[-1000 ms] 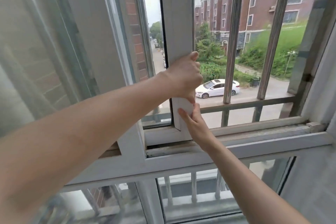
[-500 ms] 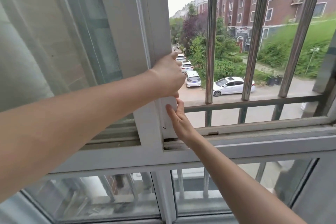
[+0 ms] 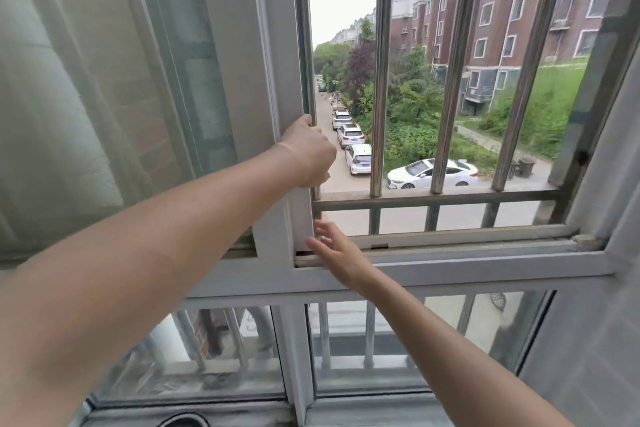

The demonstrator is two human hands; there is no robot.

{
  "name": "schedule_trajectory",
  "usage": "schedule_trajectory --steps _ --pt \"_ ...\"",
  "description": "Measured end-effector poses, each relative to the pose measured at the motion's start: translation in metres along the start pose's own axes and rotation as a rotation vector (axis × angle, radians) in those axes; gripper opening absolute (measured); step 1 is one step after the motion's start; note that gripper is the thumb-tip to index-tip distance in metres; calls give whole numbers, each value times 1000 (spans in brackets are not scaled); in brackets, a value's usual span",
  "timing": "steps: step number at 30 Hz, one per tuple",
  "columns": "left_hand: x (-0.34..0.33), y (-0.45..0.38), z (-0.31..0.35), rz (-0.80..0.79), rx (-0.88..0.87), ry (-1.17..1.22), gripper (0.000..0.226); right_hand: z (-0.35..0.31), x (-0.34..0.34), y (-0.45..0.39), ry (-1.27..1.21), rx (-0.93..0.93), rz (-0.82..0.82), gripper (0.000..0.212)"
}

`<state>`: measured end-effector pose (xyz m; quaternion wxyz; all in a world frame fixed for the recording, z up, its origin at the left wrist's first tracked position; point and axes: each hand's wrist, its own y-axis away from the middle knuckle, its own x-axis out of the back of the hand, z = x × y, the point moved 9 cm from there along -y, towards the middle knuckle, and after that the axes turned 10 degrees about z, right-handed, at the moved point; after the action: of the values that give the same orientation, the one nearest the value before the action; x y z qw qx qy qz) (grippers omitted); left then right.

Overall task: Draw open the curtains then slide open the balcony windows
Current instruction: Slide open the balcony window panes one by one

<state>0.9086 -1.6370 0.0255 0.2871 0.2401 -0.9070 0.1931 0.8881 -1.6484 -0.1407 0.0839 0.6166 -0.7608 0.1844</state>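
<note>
Your left hand (image 3: pixel 306 152) grips the leading edge of the sliding sash (image 3: pixel 277 87) w/ fingers curled round the stile, approx mid-height; your right hand (image 3: pixel 334 248) is spread, fingers straight, just beside the sash's bottom corner at the track (image 3: pixel 450 248), looks barely touching if at all. The sash sits left of centre, overlapping the fixed pane (image 3: pixel 166 62), w/ the opening to its right showing the security bars (image 3: pixel 381 69) & the street. The curtain (image 3: pixel 45 97) is bunched far left behind the glass, so that part of the task looks done; the step in hand is prob the last bit of the slide. To do it well: keep the pull level & straight along the track, not toward you, so the sash doesn't rack. Put the right palm flat on the lower stile & push in the same direction as the top hand, i.e. top & bottom move together. Keep fingertips out of the gap where sash meets frame, esp on the left hand, since that edge could pinch near end of travel. Ease off as it nears the stop, don't slam
</note>
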Motion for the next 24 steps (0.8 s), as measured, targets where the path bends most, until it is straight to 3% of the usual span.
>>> schedule_trajectory --steps 2,7,12,18,24 --pt "18 6 14 3 12 128 33 3 25 32 95 -1 16 40" --pt "56 41 81 -79 -95 369 31 7 104 109 381 -137 173 26" --pt "103 107 185 54 -377 597 40 25 153 243 622 -362 351 20" --pt "170 185 305 101 -612 722 36 25 182 448 790 -679 471 20" --pt "334 298 422 245 -932 714 42 -18 217 721 809 -1016 835 31"
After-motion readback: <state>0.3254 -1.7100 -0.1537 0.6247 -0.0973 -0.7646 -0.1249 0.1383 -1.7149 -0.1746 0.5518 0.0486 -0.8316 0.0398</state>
